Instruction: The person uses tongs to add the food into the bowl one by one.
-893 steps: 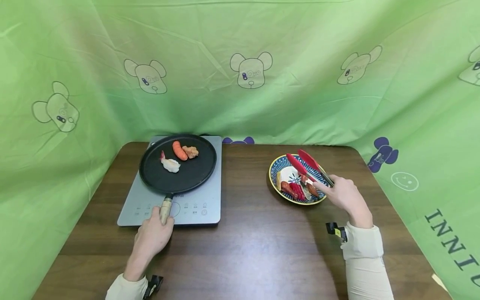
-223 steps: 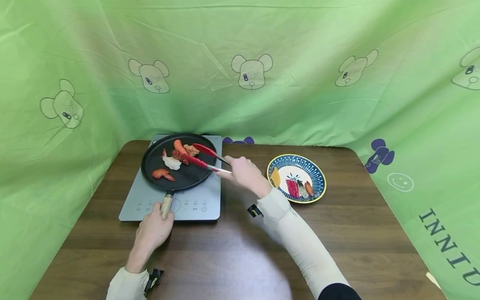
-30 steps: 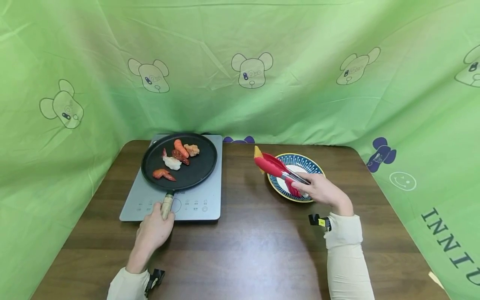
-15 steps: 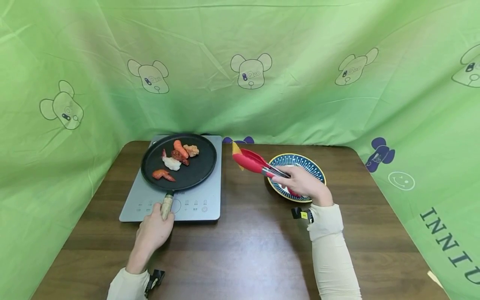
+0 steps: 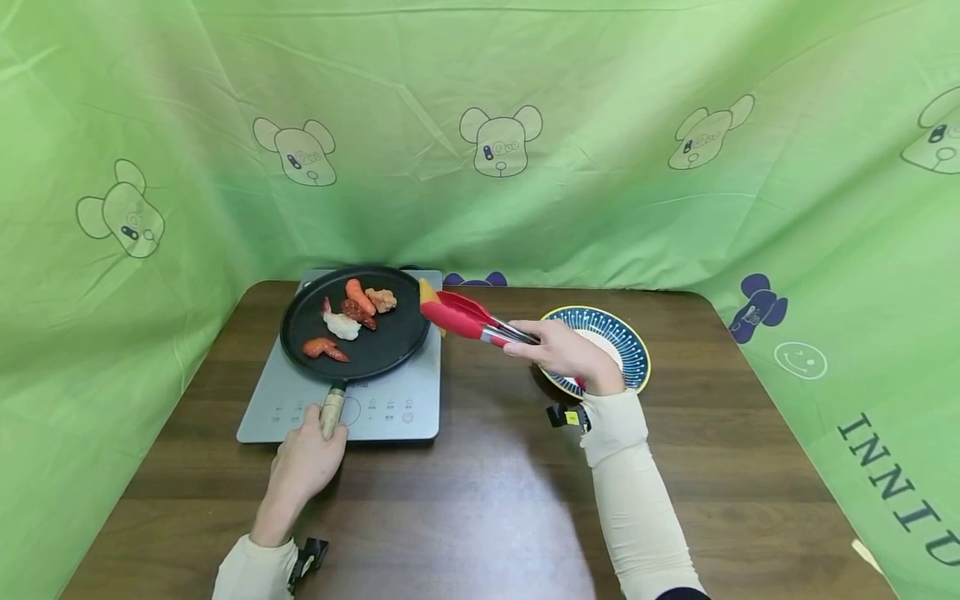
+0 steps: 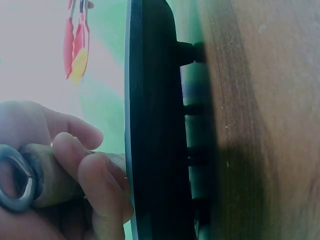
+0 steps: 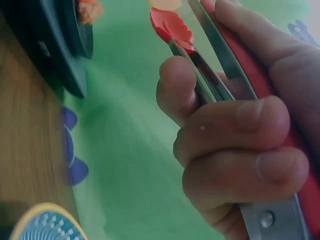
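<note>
My left hand (image 5: 307, 458) grips the wooden handle (image 5: 332, 408) of a round black frying pan (image 5: 397, 337); in the left wrist view its fingers (image 6: 102, 185) curl round that handle. Red-tipped tongs (image 5: 459, 317) are in my right hand (image 5: 566, 354), fingers wrapped round the metal arms. Their tips pinch a flat yellow food piece (image 5: 427, 293), which overlaps the pan's right edge in the head view. Lying in the pan are a shrimp (image 5: 343, 327), a sausage (image 5: 358, 294), a fried chunk (image 5: 383, 300), a wing-shaped piece (image 5: 325, 348) and a dark red piece (image 5: 360, 313).
The pan stands on a grey induction cooker (image 5: 420, 408) at the left of the wooden table (image 5: 480, 500). A blue patterned plate (image 5: 635, 350) with a yellow rim is at the right, partly behind my right hand, with something red inside. A green curtain (image 5: 495, 217) encloses the table.
Over the last second my right hand has carried the tongs and yellow piece left from the plate to the pan's edge. The wing-shaped and dark red pieces entered the pan earlier. My left hand stays.
</note>
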### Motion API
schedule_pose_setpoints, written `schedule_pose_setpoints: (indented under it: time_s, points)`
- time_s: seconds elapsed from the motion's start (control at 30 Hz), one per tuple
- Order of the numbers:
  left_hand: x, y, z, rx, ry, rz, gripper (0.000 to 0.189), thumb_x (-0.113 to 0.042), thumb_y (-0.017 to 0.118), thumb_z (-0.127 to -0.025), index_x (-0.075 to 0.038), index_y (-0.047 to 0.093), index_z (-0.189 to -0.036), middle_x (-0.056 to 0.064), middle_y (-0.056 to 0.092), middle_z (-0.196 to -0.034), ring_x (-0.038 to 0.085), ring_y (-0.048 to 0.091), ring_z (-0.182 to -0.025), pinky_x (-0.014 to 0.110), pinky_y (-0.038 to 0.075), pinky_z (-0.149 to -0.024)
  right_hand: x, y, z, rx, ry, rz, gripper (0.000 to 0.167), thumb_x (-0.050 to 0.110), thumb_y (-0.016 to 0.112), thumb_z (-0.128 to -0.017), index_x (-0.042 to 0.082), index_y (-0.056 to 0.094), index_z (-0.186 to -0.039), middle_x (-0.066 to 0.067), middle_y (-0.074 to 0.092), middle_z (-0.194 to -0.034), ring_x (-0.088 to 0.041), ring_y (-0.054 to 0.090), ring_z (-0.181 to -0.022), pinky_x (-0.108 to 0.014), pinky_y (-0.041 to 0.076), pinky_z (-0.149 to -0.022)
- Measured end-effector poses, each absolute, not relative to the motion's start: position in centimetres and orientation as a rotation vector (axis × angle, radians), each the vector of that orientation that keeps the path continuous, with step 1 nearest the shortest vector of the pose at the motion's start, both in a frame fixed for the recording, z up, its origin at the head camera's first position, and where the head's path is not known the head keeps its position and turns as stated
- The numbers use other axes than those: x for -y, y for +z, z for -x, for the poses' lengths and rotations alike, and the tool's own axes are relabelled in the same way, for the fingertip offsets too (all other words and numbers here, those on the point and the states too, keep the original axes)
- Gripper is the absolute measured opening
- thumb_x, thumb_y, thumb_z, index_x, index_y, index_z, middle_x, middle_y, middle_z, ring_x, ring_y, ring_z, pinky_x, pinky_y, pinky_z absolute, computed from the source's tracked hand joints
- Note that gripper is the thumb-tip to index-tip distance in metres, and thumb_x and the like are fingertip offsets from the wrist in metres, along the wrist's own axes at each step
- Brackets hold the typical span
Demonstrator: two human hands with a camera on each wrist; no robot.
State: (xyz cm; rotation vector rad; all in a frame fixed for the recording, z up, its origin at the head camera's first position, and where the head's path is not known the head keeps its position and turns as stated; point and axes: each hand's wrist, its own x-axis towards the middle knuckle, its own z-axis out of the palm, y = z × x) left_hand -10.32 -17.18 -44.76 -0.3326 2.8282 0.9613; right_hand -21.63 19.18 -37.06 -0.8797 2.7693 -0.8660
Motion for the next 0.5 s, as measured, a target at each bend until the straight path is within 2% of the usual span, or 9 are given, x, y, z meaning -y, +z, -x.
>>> schedule_pose_setpoints:
  time_s: [0.13, 0.3, 0.5]
  points:
    - [17.2, -44.8, 10.3, -2.827, 0.969, 0.334, 0.051, -0.03, 0.044, -0.091, 0.0, 0.033, -0.131, 0.012, 0.049, -0.071, 0.024, 0.046, -0.053, 0.036, 0.035, -0.045, -17.7, -36.8, 22.1, -2.731, -0.849, 0.914, 0.041, 0.037, 0.056, -0.094, 0.012, 0.058, -0.127, -0.001, 0.057, -0.082, -0.015, 0.05, -0.067, -0.032, 0.041, -0.065]
    - [17.2, -44.8, 10.3, -2.829, 0.96, 0.333, 0.052, -0.031, 0.044, -0.091, 0.0, 0.033, -0.131, 0.012, 0.049, -0.072, 0.024, 0.047, -0.053, 0.036, 0.035, -0.045, -16.2, -36.7, 22.6, -2.655, -0.872, 0.891, 0.044, 0.039, 0.056, -0.094, 0.015, 0.056, -0.13, -0.002, 0.055, -0.072, -0.012, 0.047, -0.055, -0.03, 0.04, -0.056]
    - [17.3, -44.7, 10.2, -2.823, 0.962, 0.328, 0.051, -0.03, 0.043, -0.091, 0.0, 0.032, -0.131, 0.012, 0.048, -0.071, 0.024, 0.046, -0.053, 0.036, 0.034, -0.045, -14.8, -36.9, 23.1, -2.64, -0.87, 0.933, 0.038, 0.039, 0.056, -0.093, 0.017, 0.059, -0.124, -0.001, 0.058, -0.074, -0.011, 0.049, -0.058, -0.029, 0.042, -0.057]
